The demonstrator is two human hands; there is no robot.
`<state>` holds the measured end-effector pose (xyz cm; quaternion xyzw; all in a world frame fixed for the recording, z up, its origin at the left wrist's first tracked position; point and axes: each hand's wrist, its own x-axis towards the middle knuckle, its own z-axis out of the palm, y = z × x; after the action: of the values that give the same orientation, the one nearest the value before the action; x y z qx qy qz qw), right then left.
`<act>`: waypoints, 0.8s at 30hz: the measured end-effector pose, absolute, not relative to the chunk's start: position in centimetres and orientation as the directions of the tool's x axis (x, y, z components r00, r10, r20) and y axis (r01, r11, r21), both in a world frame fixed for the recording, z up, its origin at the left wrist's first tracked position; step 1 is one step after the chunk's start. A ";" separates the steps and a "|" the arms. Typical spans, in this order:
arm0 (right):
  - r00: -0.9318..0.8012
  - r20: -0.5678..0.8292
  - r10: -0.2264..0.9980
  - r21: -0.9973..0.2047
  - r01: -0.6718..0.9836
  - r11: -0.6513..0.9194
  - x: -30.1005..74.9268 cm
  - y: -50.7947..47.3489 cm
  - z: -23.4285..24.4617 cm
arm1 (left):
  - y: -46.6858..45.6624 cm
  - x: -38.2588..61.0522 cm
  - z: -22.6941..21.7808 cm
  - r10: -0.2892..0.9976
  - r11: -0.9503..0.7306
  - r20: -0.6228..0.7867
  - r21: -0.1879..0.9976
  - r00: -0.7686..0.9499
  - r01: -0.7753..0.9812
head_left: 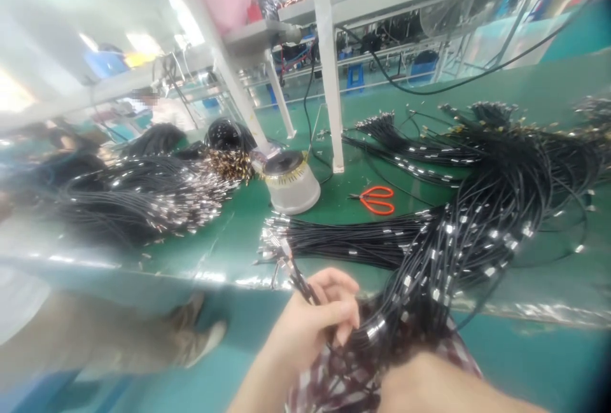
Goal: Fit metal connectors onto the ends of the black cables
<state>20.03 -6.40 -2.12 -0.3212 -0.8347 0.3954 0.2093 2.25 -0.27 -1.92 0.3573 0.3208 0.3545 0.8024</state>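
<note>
My left hand [317,317] is closed around a few thin black cables [300,280], and their stripped tips point up past my thumb side. Low in the head view, my right hand [420,378] is smeared by motion among dark cables at my lap, its fingers hidden. A large bunch of black cables [501,177] with pale tags hangs over the table edge onto my lap. Just beyond my left hand lies a straight bundle of black cables [353,238], silvery ends to the left. Red-handled scissors [377,200] rest behind it.
A white spool-like tub [292,187] with a dark top stands on the green table [229,241]. Left of it are more piled cables [157,193]. A white shelf post [329,82] rises from the table. At left, a seated person's leg [114,336] reaches below the table.
</note>
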 end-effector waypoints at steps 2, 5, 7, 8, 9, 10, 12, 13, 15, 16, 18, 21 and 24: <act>-0.556 0.039 0.830 -0.841 0.431 0.328 20.3 -4.9 0.9 | -0.6 2.7 -1.8 0.771 0.506 -0.271 0.810 0.577 -0.295; -0.331 0.056 0.942 -0.882 0.426 0.202 19.9 -2.0 4.0 | -1.2 3.4 -1.4 0.725 0.532 -0.317 0.821 0.611 -0.207; -0.359 0.022 0.933 -0.929 0.338 0.152 19.2 -0.4 4.2 | -1.5 3.7 -1.2 0.712 0.541 -0.357 0.828 0.605 -0.147; -0.391 -0.007 0.920 -0.953 0.281 0.113 18.8 0.2 3.8 | -1.6 3.8 -1.2 0.713 0.540 -0.371 0.832 0.596 -0.128; -0.418 -0.043 0.907 -0.974 0.221 0.056 18.6 0.5 3.3 | -1.7 3.8 -1.2 0.717 0.536 -0.373 0.835 0.589 -0.123; -0.432 -0.076 0.899 -0.987 0.160 -0.007 18.4 0.7 2.7 | -1.7 3.8 -1.3 0.724 0.530 -0.366 0.838 0.585 -0.132; -0.424 -0.115 0.898 -0.993 0.048 -0.105 18.4 0.7 1.7 | -1.7 3.7 -1.6 0.735 0.522 -0.343 0.837 0.585 -0.164; -0.421 -0.122 0.899 -0.991 0.005 -0.132 18.5 0.6 1.3 | -1.8 3.7 -1.7 0.739 0.520 -0.333 0.835 0.585 -0.181; -0.421 -0.131 0.898 -0.984 -0.057 -0.170 18.8 0.5 0.9 | -1.9 3.7 -2.0 0.744 0.522 -0.320 0.826 0.587 -0.211; -0.424 -0.133 0.896 -0.980 -0.080 -0.183 19.0 0.5 0.8 | -1.9 3.8 -2.0 0.744 0.525 -0.315 0.821 0.590 -0.224; -0.430 -0.144 0.892 -0.968 -0.125 -0.216 19.3 0.5 0.8 | -2.0 3.9 -1.9 0.749 0.527 -0.296 0.808 0.593 -0.262; -0.409 -0.158 0.899 -0.953 -0.175 -0.248 20.0 0.7 0.8 | -2.1 3.8 -1.3 0.794 0.506 -0.274 0.793 0.543 -0.340; -0.378 -0.139 0.915 -0.957 -0.185 -0.222 20.8 0.8 0.8 | -2.1 3.6 -0.6 0.851 0.462 -0.280 0.801 0.444 -0.380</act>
<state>20.77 0.80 0.76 -0.3842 -0.4753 0.6806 0.4041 3.57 -2.14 -0.63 0.3367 0.3499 0.3946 0.7800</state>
